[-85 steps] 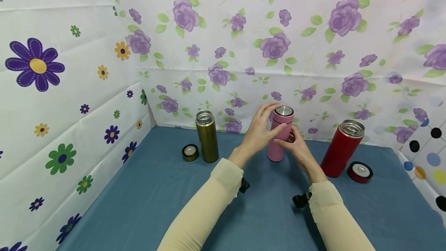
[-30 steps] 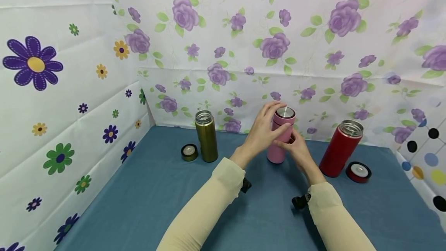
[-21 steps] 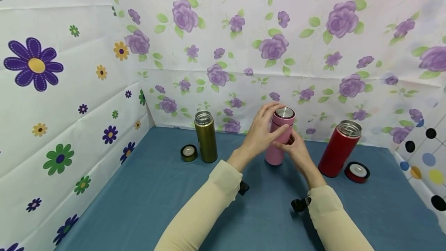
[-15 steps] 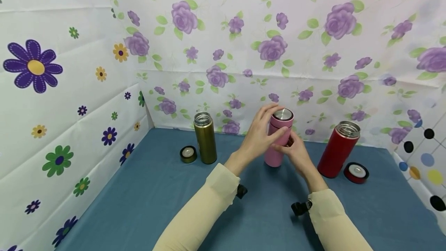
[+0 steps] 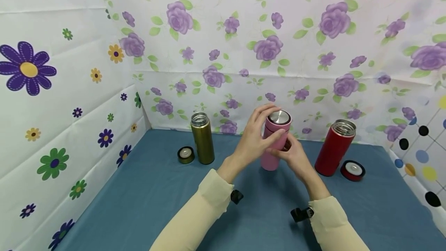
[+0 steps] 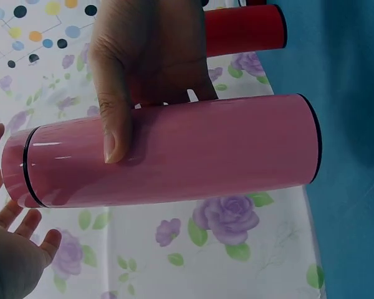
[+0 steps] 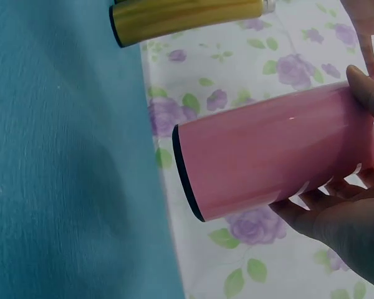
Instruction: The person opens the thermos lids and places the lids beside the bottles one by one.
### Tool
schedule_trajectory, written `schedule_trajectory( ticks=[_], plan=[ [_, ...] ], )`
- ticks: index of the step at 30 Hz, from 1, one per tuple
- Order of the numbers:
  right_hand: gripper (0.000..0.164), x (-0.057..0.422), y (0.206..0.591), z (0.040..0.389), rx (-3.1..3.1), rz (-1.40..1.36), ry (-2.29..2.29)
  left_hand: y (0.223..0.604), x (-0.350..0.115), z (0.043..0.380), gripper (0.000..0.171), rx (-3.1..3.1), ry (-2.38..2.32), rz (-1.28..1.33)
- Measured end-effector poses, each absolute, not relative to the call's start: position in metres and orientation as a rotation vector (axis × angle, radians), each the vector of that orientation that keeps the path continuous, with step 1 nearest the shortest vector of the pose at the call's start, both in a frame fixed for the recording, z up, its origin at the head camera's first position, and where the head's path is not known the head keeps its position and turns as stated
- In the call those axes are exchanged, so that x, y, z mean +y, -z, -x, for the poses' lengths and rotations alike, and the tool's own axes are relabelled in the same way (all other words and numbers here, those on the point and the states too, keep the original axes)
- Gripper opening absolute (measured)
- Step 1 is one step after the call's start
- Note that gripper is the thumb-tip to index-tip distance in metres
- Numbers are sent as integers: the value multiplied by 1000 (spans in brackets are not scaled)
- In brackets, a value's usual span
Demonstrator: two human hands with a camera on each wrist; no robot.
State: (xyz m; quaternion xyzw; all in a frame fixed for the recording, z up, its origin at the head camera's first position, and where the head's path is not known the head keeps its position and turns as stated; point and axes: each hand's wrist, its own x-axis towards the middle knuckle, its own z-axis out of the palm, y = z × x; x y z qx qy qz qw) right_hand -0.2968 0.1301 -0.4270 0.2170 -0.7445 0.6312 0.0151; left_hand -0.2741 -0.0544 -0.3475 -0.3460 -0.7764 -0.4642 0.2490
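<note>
The pink bottle (image 6: 218, 149) is between the two hands, near the back edge of the blue cloth (image 5: 156, 189), and the head view shows it a little tilted; whether its base touches the cloth, I cannot tell. Only the head view shows the silver top of the pink lid (image 5: 280, 117), which sits on the bottle, and only there the gold lid (image 5: 186, 155) and the red lid (image 5: 353, 170) are seen whole, each beside its uncovered bottle. The left wrist view shows the red bottle (image 5: 333, 150) behind, and the right wrist view shows instead the gold bottle (image 5: 203, 142). Both wrist views make clear the black rim (image 7: 188, 174) of the pink base. The left hand (image 5: 253, 138) is partly closed, its fingers bent around the pink lid and its thumb across the front. The right hand (image 5: 294, 152) grips the body lower down, with thumb on one side and curled fingers on the other.
</note>
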Motion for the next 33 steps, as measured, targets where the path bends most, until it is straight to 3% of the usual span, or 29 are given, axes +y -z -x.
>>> schedule_trajectory(
  ticks=[33],
  plan=[
    [64,117,402,255,-2389,-809,-1906,330,-76,242,59,-2011,1368,1028]
  ],
)
